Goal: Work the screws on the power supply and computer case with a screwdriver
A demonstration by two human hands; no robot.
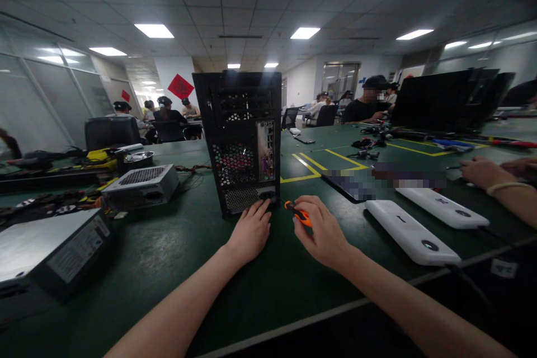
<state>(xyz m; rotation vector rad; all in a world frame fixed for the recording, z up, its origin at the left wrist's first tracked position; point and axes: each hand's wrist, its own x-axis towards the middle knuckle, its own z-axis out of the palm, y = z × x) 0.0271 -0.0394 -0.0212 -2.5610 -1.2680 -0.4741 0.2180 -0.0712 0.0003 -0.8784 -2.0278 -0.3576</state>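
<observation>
A black computer case (239,128) stands upright on the green table, its back towards me. Stretched out, the fingers of my left hand (250,230) reach the lower back of the case, by the power supply (241,199) with its perforated grille. Nothing shows in that hand, though its fingertips partly cover the socket area. Just to the right, my right hand (321,229) is closed around the orange and black handle of a screwdriver (298,212). Its thin shaft points left at the case's lower right corner; whether the tip touches is too small to tell.
Two loose power supplies (140,185) (54,254) lie on the left, near a metal bowl (141,159). White power banks (411,232) and a dark phone (348,185) rest on the right. Another person's hands (486,172) work at the right edge; monitors (444,98) stand behind.
</observation>
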